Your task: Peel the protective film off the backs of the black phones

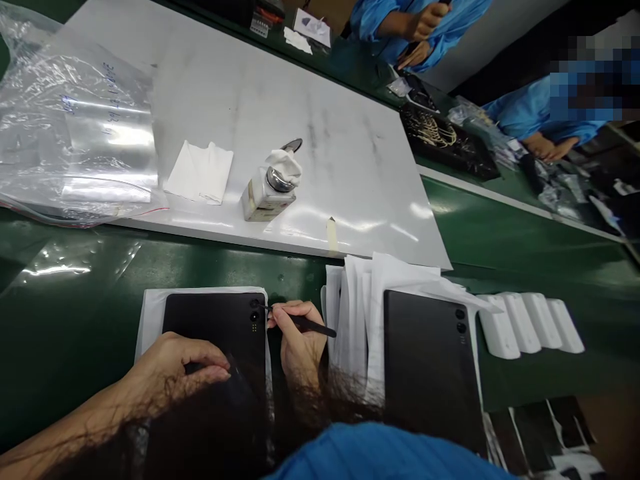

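Observation:
A black tablet (220, 327) lies back side up on white wrapping in front of me, two camera lenses at its upper right corner. My right hand (300, 340) holds dark tweezers (313, 325), their tip at the upper lens. Over the tablet's middle is my left hand (185, 367), thumb and fingertips close together; a faint clear film seems to show beside them, too unclear to be sure. A second black tablet (425, 360) rests to the right on white sheets (357, 313).
A pale board (350, 167) carries a dispenser bottle (265, 197), a folded white cloth (200, 172) and a plastic bag (100, 147). White blocks (540, 323) stand at right. Two people in blue sit across the green table (480, 213).

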`<state>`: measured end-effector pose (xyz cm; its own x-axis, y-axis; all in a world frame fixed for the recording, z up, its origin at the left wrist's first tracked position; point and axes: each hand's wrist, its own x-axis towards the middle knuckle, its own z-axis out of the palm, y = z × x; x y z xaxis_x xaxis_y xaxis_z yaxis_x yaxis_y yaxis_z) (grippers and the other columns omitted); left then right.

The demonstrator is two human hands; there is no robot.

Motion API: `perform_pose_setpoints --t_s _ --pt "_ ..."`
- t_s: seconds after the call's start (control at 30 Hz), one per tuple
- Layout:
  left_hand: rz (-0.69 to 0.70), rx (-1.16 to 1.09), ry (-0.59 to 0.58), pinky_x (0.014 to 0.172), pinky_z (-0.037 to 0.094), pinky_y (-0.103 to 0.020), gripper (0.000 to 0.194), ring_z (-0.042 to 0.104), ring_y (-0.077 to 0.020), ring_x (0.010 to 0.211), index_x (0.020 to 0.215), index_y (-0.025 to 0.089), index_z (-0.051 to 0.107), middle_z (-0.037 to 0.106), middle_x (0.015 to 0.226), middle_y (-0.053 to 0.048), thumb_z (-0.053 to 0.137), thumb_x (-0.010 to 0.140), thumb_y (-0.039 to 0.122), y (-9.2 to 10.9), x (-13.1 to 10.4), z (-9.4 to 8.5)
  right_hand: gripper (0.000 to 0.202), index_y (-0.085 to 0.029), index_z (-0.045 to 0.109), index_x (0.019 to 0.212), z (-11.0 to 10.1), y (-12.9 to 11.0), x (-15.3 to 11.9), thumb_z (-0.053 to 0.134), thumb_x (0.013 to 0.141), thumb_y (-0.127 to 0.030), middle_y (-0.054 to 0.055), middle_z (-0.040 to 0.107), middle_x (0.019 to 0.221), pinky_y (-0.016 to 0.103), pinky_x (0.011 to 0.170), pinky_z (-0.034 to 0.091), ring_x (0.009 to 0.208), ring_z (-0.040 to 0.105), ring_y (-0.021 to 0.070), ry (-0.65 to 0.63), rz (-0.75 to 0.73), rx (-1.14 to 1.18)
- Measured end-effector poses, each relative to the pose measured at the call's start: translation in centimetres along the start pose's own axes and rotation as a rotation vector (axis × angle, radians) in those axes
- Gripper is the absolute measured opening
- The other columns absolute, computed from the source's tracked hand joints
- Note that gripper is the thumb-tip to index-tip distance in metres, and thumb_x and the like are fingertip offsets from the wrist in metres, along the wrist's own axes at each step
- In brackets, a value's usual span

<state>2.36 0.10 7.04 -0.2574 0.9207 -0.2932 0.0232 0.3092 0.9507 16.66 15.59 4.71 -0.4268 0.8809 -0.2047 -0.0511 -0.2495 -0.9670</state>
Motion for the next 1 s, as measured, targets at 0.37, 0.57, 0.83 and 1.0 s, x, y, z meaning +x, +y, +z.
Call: perform_pose_setpoints --t_s 0.37,0.57,0.83,1.0 --pt "0.003 0.01 0.002 0.052 0.055 -0.006 0.016 0.074 -0.0103 0.059 0.076 0.035 0.075 0.078 0.066 0.011 0.068 0.077 0.05 -0.43 -0.36 0.24 0.019 -0.021 0.059 0.07 0.11 0.15 -0.01 0.077 0.074 -0.018 -0.006 0.068 0.072 0.026 0.057 0.053 0.055 0.063 0.0099 0.023 -0.021 -0.013" --pt "-0.023 0.008 0.009 0.045 0.053 -0.007 0.019 0.075 -0.0124 0.06 0.075 0.036 0.075 0.079 0.066 0.011 0.068 0.075 0.053 -0.58 -0.2 0.26 0.019 -0.021 0.059 0.069 0.17 0.04 -0.06 0.077 0.073 -0.018 -0.005 0.068 0.072 0.027 0.056 0.052 0.055 0.063 0.0105 0.035 -0.025 -0.031" --pt "-0.011 0.014 0.008 0.046 0.055 -0.007 0.017 0.075 -0.0123 0.06 0.076 0.036 0.075 0.079 0.066 0.011 0.068 0.075 0.051 -0.63 -0.17 0.27 0.02 -0.02 0.058 0.069 0.31 -0.02 0.08 0.078 0.073 -0.019 -0.005 0.067 0.072 0.028 0.057 0.052 0.055 0.063 0.0104 0.047 -0.024 -0.046" --pt "0.018 -0.012 -0.007 0.045 0.055 -0.007 0.013 0.075 -0.0128 0.062 0.078 0.036 0.074 0.079 0.069 0.01 0.068 0.078 0.047 -0.38 -0.18 0.22 0.02 -0.02 0.058 0.069 0.31 0.01 -0.07 0.078 0.073 -0.02 -0.005 0.066 0.072 0.029 0.057 0.051 0.055 0.061 0.0107 0.043 -0.021 -0.058"
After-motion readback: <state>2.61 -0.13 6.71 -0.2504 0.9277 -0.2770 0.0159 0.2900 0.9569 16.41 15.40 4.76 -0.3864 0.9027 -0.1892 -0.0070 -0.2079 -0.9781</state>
